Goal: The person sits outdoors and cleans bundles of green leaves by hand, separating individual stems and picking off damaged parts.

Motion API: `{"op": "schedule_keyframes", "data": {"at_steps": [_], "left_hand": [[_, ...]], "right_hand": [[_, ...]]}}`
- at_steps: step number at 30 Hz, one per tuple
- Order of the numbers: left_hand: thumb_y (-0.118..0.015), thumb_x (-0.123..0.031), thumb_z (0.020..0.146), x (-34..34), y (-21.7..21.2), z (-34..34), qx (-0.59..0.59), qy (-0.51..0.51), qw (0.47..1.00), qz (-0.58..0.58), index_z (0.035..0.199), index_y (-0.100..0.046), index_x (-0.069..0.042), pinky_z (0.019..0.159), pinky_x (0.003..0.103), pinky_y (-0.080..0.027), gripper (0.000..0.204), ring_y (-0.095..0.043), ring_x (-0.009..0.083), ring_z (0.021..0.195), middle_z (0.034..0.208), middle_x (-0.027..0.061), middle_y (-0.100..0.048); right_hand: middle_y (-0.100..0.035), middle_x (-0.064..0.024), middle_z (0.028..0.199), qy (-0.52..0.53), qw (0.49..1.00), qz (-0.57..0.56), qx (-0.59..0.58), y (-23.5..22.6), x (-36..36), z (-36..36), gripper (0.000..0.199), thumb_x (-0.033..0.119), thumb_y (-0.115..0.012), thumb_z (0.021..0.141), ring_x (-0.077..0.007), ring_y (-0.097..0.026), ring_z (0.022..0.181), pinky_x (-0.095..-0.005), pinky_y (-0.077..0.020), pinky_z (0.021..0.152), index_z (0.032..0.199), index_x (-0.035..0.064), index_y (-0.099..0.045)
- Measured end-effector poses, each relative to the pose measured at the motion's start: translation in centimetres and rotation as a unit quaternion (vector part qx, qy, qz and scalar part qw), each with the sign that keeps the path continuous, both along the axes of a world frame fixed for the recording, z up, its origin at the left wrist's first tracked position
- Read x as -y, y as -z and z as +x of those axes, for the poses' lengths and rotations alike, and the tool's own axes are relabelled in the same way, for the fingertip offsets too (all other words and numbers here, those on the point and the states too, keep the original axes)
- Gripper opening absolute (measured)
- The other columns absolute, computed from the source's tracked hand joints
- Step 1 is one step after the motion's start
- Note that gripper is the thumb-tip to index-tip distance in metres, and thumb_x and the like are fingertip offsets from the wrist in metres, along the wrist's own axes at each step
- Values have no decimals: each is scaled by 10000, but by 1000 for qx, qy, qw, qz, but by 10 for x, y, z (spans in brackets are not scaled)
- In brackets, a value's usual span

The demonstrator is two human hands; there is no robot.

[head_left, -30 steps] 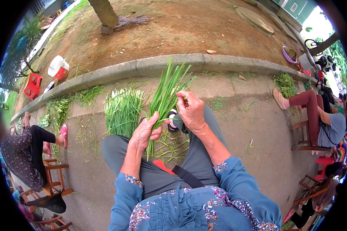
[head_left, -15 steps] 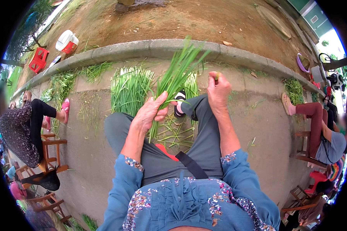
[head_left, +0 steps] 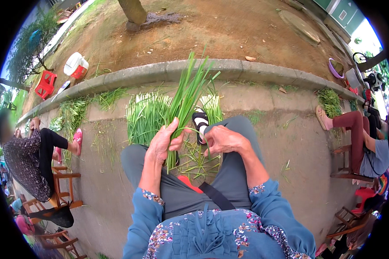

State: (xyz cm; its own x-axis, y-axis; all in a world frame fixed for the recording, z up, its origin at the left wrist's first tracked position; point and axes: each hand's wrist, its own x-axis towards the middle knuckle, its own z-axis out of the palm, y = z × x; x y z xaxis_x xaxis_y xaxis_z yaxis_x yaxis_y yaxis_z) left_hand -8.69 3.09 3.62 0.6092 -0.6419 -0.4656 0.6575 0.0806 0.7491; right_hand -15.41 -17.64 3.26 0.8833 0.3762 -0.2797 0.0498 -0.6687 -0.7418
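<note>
Left hand (head_left: 163, 144) is clenched around the lower stalks of a bunch of long flat green chive-like leaves (head_left: 186, 93), tips fanning up and away over the lap, probably to keep the stems aligned. Right hand (head_left: 224, 140) is curled, fingers pinching one thin bent green strand (head_left: 189, 129) beside the bunch. Trimmed scraps (head_left: 196, 162) litter the concrete pavement (head_left: 263, 129) between the knees; sorted green piles (head_left: 147, 114) lie by the curb (head_left: 229, 69).
</note>
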Motion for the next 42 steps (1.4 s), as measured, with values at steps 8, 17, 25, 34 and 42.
{"op": "schedule_keyframes", "data": {"at_steps": [8, 17, 25, 34, 42], "left_hand": [[-380, -446, 915, -2, 0, -2, 3, 23, 999, -26, 876, -575, 19, 362, 189, -195, 506, -247, 42, 351, 451, -47, -313], [-394, -454, 905, 4, 3, -7, 17, 78, 997, 9, 825, -569, 10, 332, 194, -180, 502, -235, 42, 322, 433, -41, -318], [-399, -446, 906, 7, 0, -8, 15, 76, 997, 15, 820, -570, 6, 325, 194, -184, 491, -235, 43, 314, 421, -42, -315], [-406, -440, 906, 1, 1, -4, 3, 74, 997, -7, 830, -574, 11, 328, 189, -181, 488, -236, 39, 325, 431, -44, -314], [-438, -423, 900, 0, 4, -3, -2, 50, 999, -9, 855, -573, 27, 329, 183, -178, 472, -236, 38, 334, 441, -37, -317]], "right_hand": [[-542, 39, 614, 398, 871, 233, 171, 9, 28, 11, 92, 98, -574, 818, -35, -473, 570, -217, -401, 512, 806, 20, -622], [-622, -49, 938, 398, 783, 395, 270, -31, 14, 20, 274, 90, -555, 840, -64, -546, 589, -176, -449, 428, 1110, 48, -549], [-626, -52, 829, 399, 815, 294, 300, -12, 17, 22, 190, 55, -517, 860, -85, -579, 619, -202, -492, 459, 1033, 22, -585], [-617, -83, 872, 302, 799, -41, 518, -4, 32, 20, 234, -31, -520, 788, -187, -619, 701, -275, -517, 550, 1002, 39, -585], [-589, -94, 819, 284, 797, -188, 499, 4, 37, 16, 188, -11, -552, 740, -252, -605, 727, -329, -500, 599, 918, 47, -554]]}}
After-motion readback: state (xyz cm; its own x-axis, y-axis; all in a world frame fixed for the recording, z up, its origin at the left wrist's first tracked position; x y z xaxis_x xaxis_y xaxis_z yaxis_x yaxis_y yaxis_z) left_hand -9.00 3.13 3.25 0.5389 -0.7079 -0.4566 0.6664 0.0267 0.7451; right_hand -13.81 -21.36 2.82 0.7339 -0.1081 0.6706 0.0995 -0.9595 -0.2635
